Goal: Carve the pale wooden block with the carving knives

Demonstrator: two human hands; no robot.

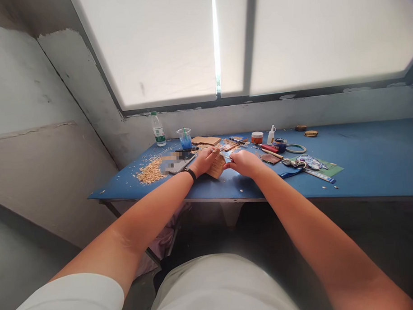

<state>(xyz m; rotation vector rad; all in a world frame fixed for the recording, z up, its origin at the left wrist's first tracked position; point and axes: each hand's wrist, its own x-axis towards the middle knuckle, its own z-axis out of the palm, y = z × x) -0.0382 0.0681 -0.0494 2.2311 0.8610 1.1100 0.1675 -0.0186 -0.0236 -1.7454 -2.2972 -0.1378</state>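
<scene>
My left hand (204,161), with a dark band at the wrist, is closed around the upper left side of a piece of carved wood (216,167). The wood is tilted just above the front part of the blue table, and its near face looks rough with cut marks. My right hand (244,162) is wrapped round a carving knife (227,158). Only a short bit of its metal blade shows, pointing left at the wood; the handle is hidden in the fist. My right thumb reaches to the wood's right edge.
Wood shavings (150,171) lie on the blue table (369,163), beside a phone-like slab (181,164). Behind stand a water bottle (158,130), a plastic cup (184,140), an orange jar (257,137) and a white squeeze bottle (271,135). Tape (296,148) and keys (288,162) lie right.
</scene>
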